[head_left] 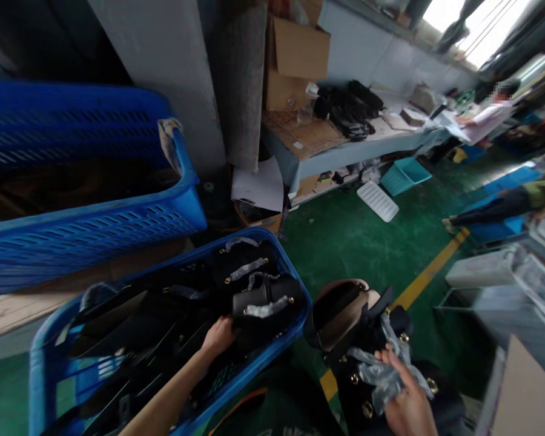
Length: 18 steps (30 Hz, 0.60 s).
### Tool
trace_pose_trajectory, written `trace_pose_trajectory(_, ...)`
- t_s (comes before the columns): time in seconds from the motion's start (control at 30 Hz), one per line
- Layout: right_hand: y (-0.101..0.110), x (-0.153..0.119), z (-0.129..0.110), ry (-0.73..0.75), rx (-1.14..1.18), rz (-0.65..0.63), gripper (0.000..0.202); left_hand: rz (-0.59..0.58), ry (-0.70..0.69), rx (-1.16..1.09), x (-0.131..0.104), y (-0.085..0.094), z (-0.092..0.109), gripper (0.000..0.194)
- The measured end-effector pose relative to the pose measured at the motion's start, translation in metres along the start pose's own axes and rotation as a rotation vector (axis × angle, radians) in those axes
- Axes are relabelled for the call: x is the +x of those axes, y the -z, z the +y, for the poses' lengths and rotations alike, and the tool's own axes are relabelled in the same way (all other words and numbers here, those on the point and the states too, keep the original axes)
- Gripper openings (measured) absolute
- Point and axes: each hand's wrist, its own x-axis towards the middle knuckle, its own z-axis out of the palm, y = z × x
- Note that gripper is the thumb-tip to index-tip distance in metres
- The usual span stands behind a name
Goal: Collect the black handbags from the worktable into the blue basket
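Observation:
My left hand (218, 336) is closed on the near edge of a black handbag (249, 301) at the right end of a blue basket (295, 266). Clear plastic wraps that bag's handle, and gold rings hold it. Several more black handbags (136, 321) lie packed in the same basket. Outside it, at the lower right, my right hand (406, 387) grips the plastic-wrapped handles (386, 369) of a bunch of black handbags (352, 393) with gold rings. One bag (340, 315) among these gapes, showing a beige lining. My fingertips on the left are partly hidden.
A larger blue crate (181, 194) stands at the upper left. Behind are a grey pillar (168, 72) and a long worktable (295, 151) with black items. A teal bin (404, 175) and a white tray (378, 201) lie on the green floor. Two people are farther right.

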Motion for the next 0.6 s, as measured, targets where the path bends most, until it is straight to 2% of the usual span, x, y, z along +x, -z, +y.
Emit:
trace_pose_trajectory(0.07, -0.024, -0.009, -0.025, -0.059, 0.046, -0.026, 0.047, 0.049, 0.008, -0.096, -0.001, 0.013, -0.014, 0.028)
trace_pose_trajectory(0.13, -0.053, -0.02, -0.049, -0.12, 0.109, -0.059, 0.046, 0.132, -0.006, -0.212, -0.015, 0.022, -0.025, 0.031)
trace_pose_trajectory(0.23, -0.102, -0.042, -0.079, -0.156, 0.167, -0.179, 0.051, 0.303, -0.008, -0.404, -0.054, 0.034, -0.036, 0.038)
trace_pose_trajectory(0.33, -0.153, -0.068, -0.097, -0.132, 0.108, -0.376, 0.053, 0.454, -0.027, -0.573, -0.104, 0.058, -0.039, 0.046)
trace_pose_trajectory(0.47, -0.223, -0.108, -0.096, -0.073, -0.108, -0.655, 0.046, 0.642, -0.049, -0.697, -0.169, 0.104, -0.044, 0.048)
trace_pose_trajectory(0.53, -0.26, -0.126, -0.08, -0.037, -0.238, -0.83, 0.043, 0.745, -0.027, -0.709, -0.191, 0.122, -0.053, 0.049)
trace_pose_trajectory(0.6, -0.301, -0.139, -0.051, 0.015, -0.36, -1.01, 0.042, 0.855, 0.027, -0.677, -0.202, 0.13, -0.069, 0.051)
